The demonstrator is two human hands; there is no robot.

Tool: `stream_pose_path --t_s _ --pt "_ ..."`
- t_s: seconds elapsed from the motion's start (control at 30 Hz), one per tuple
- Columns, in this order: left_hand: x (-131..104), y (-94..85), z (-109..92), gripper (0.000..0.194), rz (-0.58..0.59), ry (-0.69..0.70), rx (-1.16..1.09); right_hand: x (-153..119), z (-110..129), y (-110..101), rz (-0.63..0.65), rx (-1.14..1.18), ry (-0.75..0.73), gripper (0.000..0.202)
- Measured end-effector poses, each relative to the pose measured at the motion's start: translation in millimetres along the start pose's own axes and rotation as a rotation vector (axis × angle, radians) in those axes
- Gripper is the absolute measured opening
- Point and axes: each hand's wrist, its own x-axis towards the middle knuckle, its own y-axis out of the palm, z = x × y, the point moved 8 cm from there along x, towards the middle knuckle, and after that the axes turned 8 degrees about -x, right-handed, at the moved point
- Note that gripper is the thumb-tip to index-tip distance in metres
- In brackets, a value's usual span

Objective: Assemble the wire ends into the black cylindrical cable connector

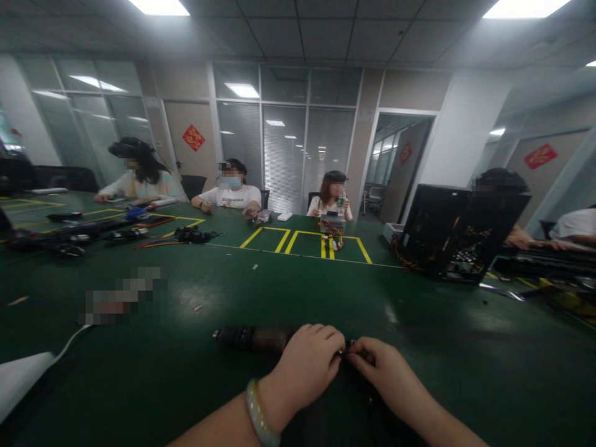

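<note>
A long, dark power tool, which seems to be a drill, though the dim light leaves its type uncertain (269,340), lies on its side on the green table (186,385), close in front of the wearer. Its left end has a short, bright metal tip, then a ridged black collar, and behind that a dull brown barrel that runs under the fingers; its rear part is covered or lost in shadow.

The left hand (313,360), with a pale bracelet (259,413) on the wrist, curls over the barrel and holds it. The right hand (379,366) is narrowed to a pinch beside the left fingertips, at the tool's right end; whether anything is gripped there I cannot tell.

Farther off on the right, a black computer case (442,233) stands upright on the table, with metal and circuit-like parts showing low inside and cables spilling beside its base. Across the table a seated person (329,198) holds a clear bottle (342,200), its contents too blurred to make out. Before that person sits a grey box (331,222) with a bundle of coloured wires (338,241).
</note>
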Motion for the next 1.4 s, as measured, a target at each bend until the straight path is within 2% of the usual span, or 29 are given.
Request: stream_pose_path --t_s 0.23,0.43,0.7,0.9,1.13,1.4 --pt "0 3.5 6 0.004 -0.03 -0.035 -0.016 -1 2 0 0.02 0.024 -0.003 0.011" --pt "1 1.6 0 0.006 -0.006 0.047 0.013 -3 2 0 0.021 0.008 -0.013 0.012" --pt "-1 -1.3 -4 0.009 0.029 0.091 0.069 -5 7 -1 0.054 0.013 -0.009 0.015" --pt "1 -2.9 0 0.013 -0.005 0.044 0.043 -3 1 2 0.073 0.0 -0.005 0.017" --pt "0 -4.6 -2 0.003 -0.004 0.088 0.02 -4 -1 3 0.077 0.004 0.008 0.017" --pt "-1 -4.7 0 0.011 -0.025 0.039 0.01 -4 5 0 0.065 -0.001 0.01 0.015"
